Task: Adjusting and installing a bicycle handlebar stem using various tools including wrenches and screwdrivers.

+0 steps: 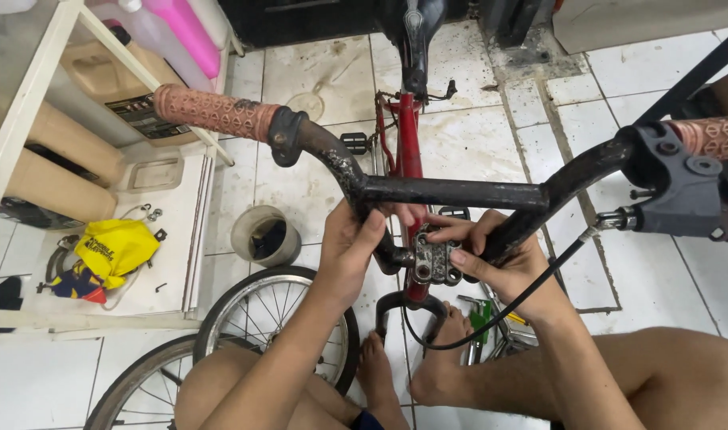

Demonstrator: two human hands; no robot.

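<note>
A red bicycle frame stands before me with a black handlebar and brownish-pink grips. My left hand wraps around the left side of the handlebar where it meets the stem. My right hand grips the right side, its fingers touching the grey stem clamp plate with its bolts. A black brake cable loops under my right wrist toward the grey brake lever.
A loose bicycle wheel lies by my left knee. A round container sits on the dirty white tile floor. A white shelf at left holds jugs; a yellow bag lies below. Green-handled tools rest near my feet.
</note>
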